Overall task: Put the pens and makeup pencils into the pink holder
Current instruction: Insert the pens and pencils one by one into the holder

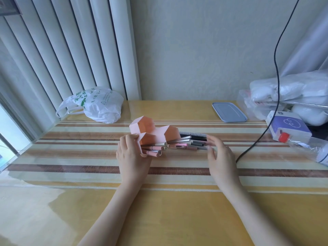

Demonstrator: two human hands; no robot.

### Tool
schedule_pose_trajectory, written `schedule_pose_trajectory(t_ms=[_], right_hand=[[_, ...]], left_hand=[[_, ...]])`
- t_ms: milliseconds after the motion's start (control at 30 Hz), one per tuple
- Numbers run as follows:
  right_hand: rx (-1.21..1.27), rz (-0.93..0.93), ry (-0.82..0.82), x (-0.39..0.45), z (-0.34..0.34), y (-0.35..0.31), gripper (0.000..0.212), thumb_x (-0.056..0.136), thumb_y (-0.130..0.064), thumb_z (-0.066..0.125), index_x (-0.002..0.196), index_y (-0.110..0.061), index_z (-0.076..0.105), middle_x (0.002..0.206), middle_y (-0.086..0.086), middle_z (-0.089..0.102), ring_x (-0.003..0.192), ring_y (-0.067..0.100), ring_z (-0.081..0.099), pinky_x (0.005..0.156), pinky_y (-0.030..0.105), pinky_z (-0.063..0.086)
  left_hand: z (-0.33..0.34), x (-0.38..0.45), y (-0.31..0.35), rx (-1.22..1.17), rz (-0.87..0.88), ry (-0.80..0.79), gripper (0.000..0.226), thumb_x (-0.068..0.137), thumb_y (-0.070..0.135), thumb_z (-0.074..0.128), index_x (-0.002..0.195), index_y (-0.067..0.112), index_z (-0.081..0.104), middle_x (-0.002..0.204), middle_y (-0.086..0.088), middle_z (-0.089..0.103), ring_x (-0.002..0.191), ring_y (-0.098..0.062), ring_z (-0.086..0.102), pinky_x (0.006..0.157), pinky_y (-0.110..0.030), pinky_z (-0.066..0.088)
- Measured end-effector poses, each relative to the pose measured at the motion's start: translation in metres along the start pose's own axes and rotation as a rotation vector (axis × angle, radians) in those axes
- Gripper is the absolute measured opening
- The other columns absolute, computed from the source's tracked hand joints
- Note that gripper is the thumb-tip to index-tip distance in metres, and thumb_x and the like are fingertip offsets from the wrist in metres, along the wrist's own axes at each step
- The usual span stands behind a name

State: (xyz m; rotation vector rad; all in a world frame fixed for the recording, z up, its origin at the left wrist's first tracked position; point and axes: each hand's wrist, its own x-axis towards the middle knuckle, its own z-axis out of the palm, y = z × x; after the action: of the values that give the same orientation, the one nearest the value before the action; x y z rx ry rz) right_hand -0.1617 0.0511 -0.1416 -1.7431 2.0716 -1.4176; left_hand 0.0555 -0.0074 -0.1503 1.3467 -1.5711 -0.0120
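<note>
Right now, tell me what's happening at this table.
A person is loading pens and makeup pencils into a pink holder made of hexagonal compartments, which lies tipped on its side on the striped tablecloth. The left hand holds the holder's near edge. The right hand, fingers straight, pushes against the pencils' outer ends. The pencils lie sideways, partly inside the openings, their ends protruding.

Pink hexagon-celled holder (152, 132) on its side, pens and pencils (184, 143) spilling rightward.
</note>
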Motion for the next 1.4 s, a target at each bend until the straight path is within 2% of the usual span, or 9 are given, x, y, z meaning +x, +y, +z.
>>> schedule_pose_trajectory(t_ms=[167,300,467,600,733,900,1100,1267,1400], right_hand=[[-0.315,-0.037,-0.257,0.000,0.011,0.020,0.048,0.092,-0.001,0.045,0.138,-0.014,0.043,0.140,0.004,0.052,0.139,0.027,0.031,0.107,0.045,0.035],[-0.435,-0.050,-0.360,-0.001,0.015,0.017,0.044,0.098,-0.017,0.037,0.141,-0.028,0.038,0.155,-0.011,0.024,0.145,0.025,0.007,0.112,0.053,0.018],[-0.330,-0.123,-0.178,-0.001,0.012,0.010,0.012,0.088,-0.021,0.061,0.100,-0.019,0.062,0.140,-0.004,0.051,0.137,0.026,0.031,0.105,0.051,0.027],[-0.375,-0.139,-0.214,-0.002,0.016,0.012,0.018,0.085,-0.028,0.066,0.101,-0.020,0.068,0.138,-0.001,0.053,0.133,0.027,0.037,0.104,0.052,0.030],[-0.335,-0.173,-0.168,-0.003,0.017,0.011,0.007,0.079,-0.021,0.072,0.084,-0.019,0.068,0.125,0.002,0.062,0.124,0.028,0.047,0.098,0.049,0.035],[0.144,-0.087,-0.055,0.001,0.008,-0.002,0.005,0.088,-0.015,0.061,0.091,-0.019,0.059,0.092,-0.010,0.066,0.094,0.012,0.059,0.079,0.024,0.043],[0.538,-0.090,0.271,-0.003,-0.008,-0.029,0.008,0.099,-0.012,0.041,0.102,-0.018,0.045,0.082,0.004,0.062,0.065,0.013,0.065,0.058,0.020,0.050],[0.681,-0.226,0.437,-0.012,-0.025,-0.051,0.022,0.098,-0.009,0.035,0.105,-0.029,0.041,0.083,-0.007,0.058,0.064,0.024,0.064,0.057,0.027,0.051],[0.644,-0.327,0.346,-0.017,-0.024,-0.058,0.016,0.096,-0.018,0.041,0.106,-0.030,0.045,0.090,0.002,0.064,0.078,0.019,0.067,0.065,0.036,0.056]], left_hand=[[-0.004,0.001,0.002,-0.054,-0.057,-0.005,0.058,0.060,0.050,0.060,0.100,0.011,0.044,0.096,-0.009,0.049,0.090,-0.033,0.048,0.072,-0.040,0.038],[-0.004,0.002,0.002,-0.065,-0.094,0.001,0.052,0.062,0.035,0.070,0.099,0.009,0.045,0.098,-0.010,0.049,0.093,-0.033,0.047,0.074,-0.043,0.039],[-0.003,0.002,0.001,-0.035,-0.093,0.007,0.051,0.063,0.012,0.079,0.099,0.010,0.044,0.098,-0.011,0.049,0.092,-0.035,0.047,0.073,-0.043,0.039],[-0.003,0.001,0.002,-0.049,-0.104,0.005,0.053,0.060,0.014,0.081,0.099,0.009,0.045,0.098,-0.011,0.049,0.093,-0.035,0.047,0.073,-0.043,0.038],[-0.004,0.001,0.002,-0.066,-0.098,0.003,0.055,0.060,0.015,0.082,0.101,0.008,0.046,0.100,-0.011,0.049,0.094,-0.034,0.047,0.072,-0.039,0.036],[-0.003,0.001,0.001,-0.052,-0.104,0.005,0.051,0.063,0.016,0.079,0.099,0.009,0.044,0.099,-0.010,0.049,0.095,-0.035,0.047,0.075,-0.044,0.038],[-0.003,0.000,0.002,-0.025,-0.044,0.005,0.052,0.062,0.034,0.072,0.099,0.014,0.041,0.097,-0.010,0.049,0.090,-0.034,0.048,0.071,-0.040,0.038],[-0.001,-0.001,0.001,0.031,0.039,0.012,0.059,0.057,0.027,0.079,0.101,0.015,0.040,0.097,-0.013,0.051,0.088,-0.037,0.051,0.070,-0.041,0.039],[0.002,-0.003,0.003,0.095,0.083,0.031,0.067,0.053,0.006,0.086,0.102,0.017,0.042,0.095,-0.011,0.053,0.087,-0.033,0.050,0.071,-0.037,0.036]])
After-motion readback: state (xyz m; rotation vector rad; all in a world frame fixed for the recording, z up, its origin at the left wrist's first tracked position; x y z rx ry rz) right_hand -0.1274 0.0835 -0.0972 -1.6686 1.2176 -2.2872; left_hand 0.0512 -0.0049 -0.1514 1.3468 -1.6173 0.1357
